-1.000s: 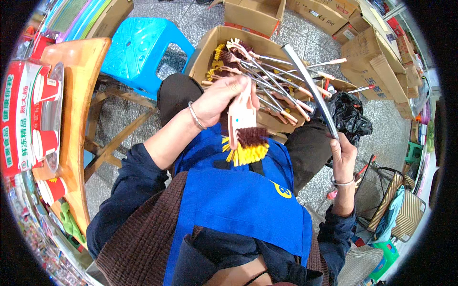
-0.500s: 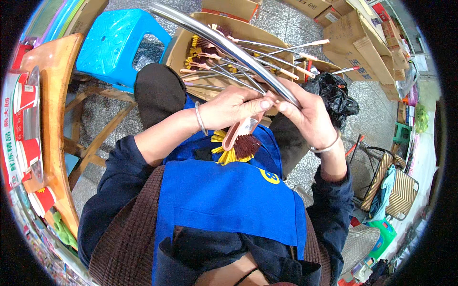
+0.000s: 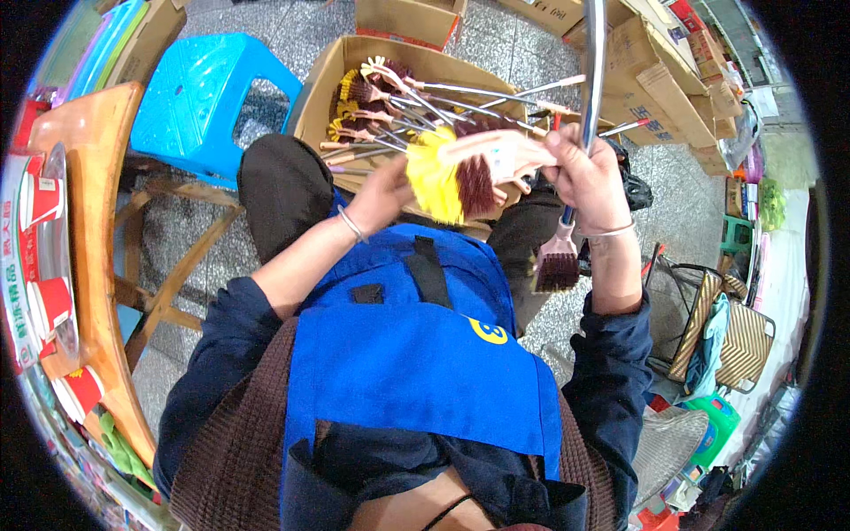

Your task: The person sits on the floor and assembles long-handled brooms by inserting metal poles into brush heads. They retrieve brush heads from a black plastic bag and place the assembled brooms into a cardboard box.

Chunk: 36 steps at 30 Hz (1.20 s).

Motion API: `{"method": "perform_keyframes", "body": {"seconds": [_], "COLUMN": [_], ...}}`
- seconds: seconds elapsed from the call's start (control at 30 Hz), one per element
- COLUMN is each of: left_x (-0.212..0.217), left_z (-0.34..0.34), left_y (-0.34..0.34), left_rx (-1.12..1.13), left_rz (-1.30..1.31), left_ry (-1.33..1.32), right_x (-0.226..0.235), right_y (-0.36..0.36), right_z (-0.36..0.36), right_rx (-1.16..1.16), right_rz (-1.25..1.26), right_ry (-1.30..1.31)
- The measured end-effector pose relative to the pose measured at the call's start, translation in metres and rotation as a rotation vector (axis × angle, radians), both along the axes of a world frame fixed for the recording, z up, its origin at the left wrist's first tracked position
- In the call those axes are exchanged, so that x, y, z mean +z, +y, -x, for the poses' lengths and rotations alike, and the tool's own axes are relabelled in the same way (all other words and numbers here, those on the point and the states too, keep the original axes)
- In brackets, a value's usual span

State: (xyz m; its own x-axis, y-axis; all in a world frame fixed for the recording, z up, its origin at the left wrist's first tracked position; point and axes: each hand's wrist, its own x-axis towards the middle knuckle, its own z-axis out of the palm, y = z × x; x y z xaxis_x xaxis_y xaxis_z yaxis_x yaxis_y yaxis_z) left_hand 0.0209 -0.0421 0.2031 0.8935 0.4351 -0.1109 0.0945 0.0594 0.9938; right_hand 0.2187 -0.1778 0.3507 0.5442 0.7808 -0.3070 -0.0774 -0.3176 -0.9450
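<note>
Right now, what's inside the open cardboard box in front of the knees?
The cardboard box holds a pile of brushes with yellow and brown bristles and long metal handles. The left hand, the right hand and a held brush cover its near side.

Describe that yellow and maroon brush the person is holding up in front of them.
The brush head has a fan of yellow bristles beside a darker maroon tuft, set in a pale pinkish, plastic-looking body. It is held roughly level above the lap, between the left hand and the right hand, whose fingers touch it, in front of the cardboard box.
</note>
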Motion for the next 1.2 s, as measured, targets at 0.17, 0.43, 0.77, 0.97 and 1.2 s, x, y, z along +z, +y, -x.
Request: {"method": "perform_keyframes", "body": {"seconds": [0.17,0.43,0.77,0.97,1.2], "left_x": [0.016,0.088,0.114,0.118,0.094], "left_z": [-0.017,-0.054,-0.046,-0.025,-0.004], "left_y": [-0.021,0.007,0.025,0.065,0.101], "left_rx": [-0.4,-0.055,0.245,0.381,0.788], "left_rz": [0.268,0.613,0.594,0.627,0.926], "left_ry": [-0.096,-0.788,-0.904,-0.758,-0.53], "right_x": [-0.001,-0.009,-0.007,0.015,-0.002], "right_y": [0.021,0.057,0.066,0.038,-0.033], "right_z": [0.004,0.048,0.052,0.031,0.035], "right_rx": [-0.076,0.071,0.175,0.136,0.341], "right_rz": [-0.18,-0.282,-0.238,0.039,0.04], "right_ry": [0.166,0.275,0.335,-0.048,-0.587]}}
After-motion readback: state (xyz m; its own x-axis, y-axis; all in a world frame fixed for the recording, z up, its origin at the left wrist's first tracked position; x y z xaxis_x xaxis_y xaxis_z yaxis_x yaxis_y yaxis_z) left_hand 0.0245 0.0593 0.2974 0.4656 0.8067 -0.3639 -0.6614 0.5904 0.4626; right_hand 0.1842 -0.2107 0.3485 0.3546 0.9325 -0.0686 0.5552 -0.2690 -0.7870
